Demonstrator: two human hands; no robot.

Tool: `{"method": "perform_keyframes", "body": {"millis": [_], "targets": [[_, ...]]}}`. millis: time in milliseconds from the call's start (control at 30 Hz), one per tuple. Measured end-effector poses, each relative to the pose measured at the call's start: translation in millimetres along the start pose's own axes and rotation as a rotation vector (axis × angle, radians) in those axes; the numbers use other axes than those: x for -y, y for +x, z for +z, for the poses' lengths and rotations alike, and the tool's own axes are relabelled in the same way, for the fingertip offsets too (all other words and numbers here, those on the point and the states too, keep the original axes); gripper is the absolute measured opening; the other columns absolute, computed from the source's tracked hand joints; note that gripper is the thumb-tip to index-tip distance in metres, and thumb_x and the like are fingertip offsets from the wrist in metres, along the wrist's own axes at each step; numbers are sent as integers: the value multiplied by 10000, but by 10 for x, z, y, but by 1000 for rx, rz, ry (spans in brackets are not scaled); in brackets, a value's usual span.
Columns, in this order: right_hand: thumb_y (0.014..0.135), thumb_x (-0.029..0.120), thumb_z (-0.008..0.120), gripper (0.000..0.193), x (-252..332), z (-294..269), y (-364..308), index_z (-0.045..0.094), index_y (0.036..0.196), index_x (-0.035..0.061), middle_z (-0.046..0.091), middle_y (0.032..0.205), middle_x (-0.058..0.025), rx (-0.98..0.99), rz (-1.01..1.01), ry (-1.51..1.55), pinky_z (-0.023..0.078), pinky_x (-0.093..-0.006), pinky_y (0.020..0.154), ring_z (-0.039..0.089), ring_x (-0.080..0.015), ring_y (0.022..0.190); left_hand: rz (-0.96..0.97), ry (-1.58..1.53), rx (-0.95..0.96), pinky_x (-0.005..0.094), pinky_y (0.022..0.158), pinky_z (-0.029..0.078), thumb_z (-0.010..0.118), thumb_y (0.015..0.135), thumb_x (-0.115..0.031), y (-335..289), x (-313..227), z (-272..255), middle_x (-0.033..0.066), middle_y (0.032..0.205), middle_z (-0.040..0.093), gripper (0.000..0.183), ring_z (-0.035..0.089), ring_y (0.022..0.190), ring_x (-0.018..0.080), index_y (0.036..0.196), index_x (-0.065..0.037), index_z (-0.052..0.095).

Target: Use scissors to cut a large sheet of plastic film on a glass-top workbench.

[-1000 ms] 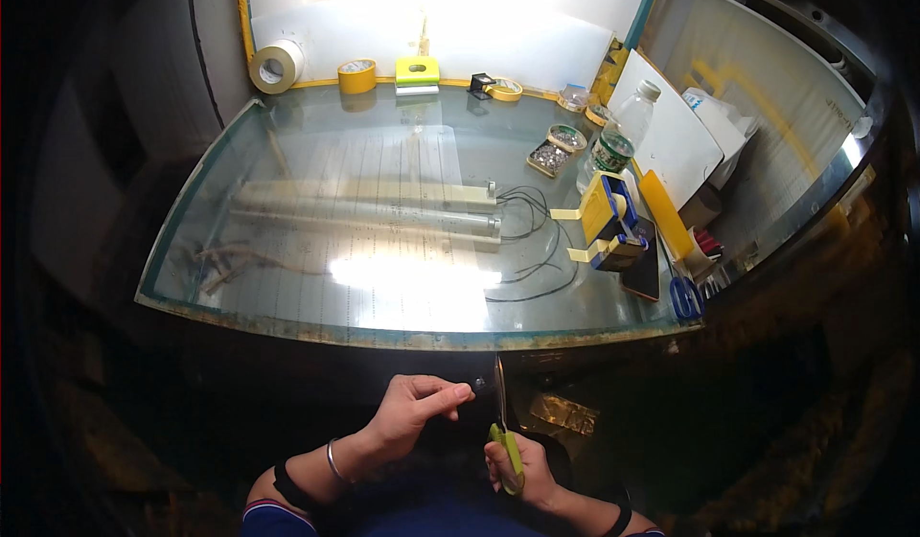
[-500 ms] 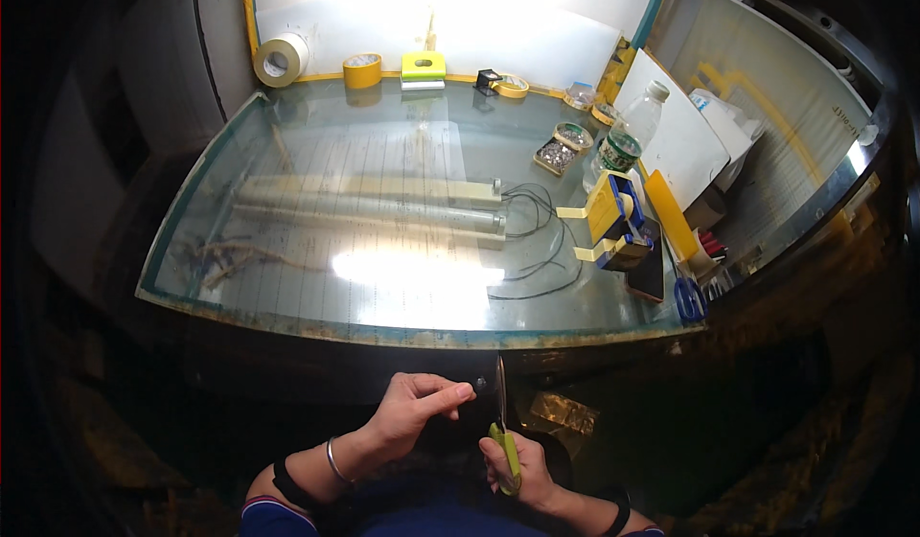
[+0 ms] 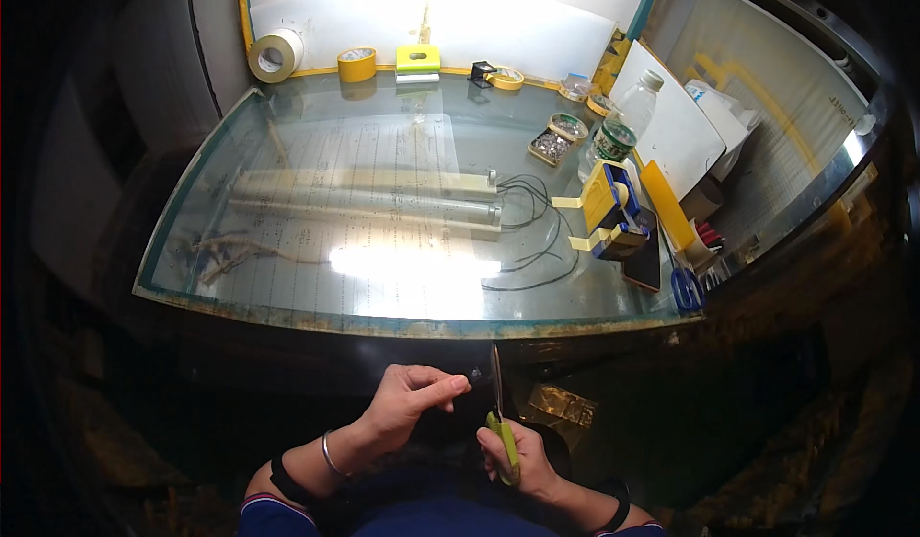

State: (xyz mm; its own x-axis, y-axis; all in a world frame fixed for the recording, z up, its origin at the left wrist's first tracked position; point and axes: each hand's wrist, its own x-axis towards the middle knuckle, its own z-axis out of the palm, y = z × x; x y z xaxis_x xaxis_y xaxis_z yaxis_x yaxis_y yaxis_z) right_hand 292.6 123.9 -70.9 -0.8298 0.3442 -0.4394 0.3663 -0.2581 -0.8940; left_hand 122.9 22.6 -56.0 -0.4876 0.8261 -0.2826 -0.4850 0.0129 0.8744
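We saw the right hand [image 3: 522,456] gripping the green-handled scissors [image 3: 501,432], below the glass table [image 3: 599,304]. Left of the blades, the left hand [image 3: 407,405] had closed fingertips; whether they held something, we could not tell.

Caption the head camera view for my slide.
At a glass-topped table, the right hand grips green-handled scissors; the left hand, in a pinching pose, hovers beside them.
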Motion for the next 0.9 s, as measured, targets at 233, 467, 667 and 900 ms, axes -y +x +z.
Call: {"method": "perform_keyframes", "body": {"millis": [233, 467, 667, 900], "targets": [[887, 273, 540, 245, 31, 6, -3, 496, 794, 50, 489, 607, -7, -33, -4, -27, 431, -205, 433, 501, -75, 494, -22, 27, 15, 213, 610, 440, 686, 780, -174, -33, -1, 19, 89, 787, 646, 229, 540, 626, 93, 841, 45, 664], [873, 322, 569, 315, 15, 24, -28, 512, 728, 49, 506, 558, -11, -70, 26, 13, 399, -210, 407, 500, -69, 464, -30, 55, 12, 214, 582, 420, 674, 785, -131, -50, -7, 55, 88, 745, 641, 162, 543, 615, 102, 793, 31, 670], [875, 290, 566, 293, 123, -49, 7, 519, 744, 33, 484, 562, -4, -168, -63, 167, 408, -208, 391, 489, -73, 455, -74, 3, 29, 209, 597, 418, 673, 793, -157, -97, 48, 80, 54, 725, 627, 189, 531, 627, 80, 812, 30, 668], [879, 197, 487, 181, 170, -189, 209, 460, 948, 31, 510, 831, -64, -156, -600, 201, 440, -256, 650, 505, -118, 724, -61, 54, 53, 236, 622, 429, 607, 838, -189, -70, -74, -46, 80, 746, 617, 234, 546, 660, 119, 858, 40, 646]]}}
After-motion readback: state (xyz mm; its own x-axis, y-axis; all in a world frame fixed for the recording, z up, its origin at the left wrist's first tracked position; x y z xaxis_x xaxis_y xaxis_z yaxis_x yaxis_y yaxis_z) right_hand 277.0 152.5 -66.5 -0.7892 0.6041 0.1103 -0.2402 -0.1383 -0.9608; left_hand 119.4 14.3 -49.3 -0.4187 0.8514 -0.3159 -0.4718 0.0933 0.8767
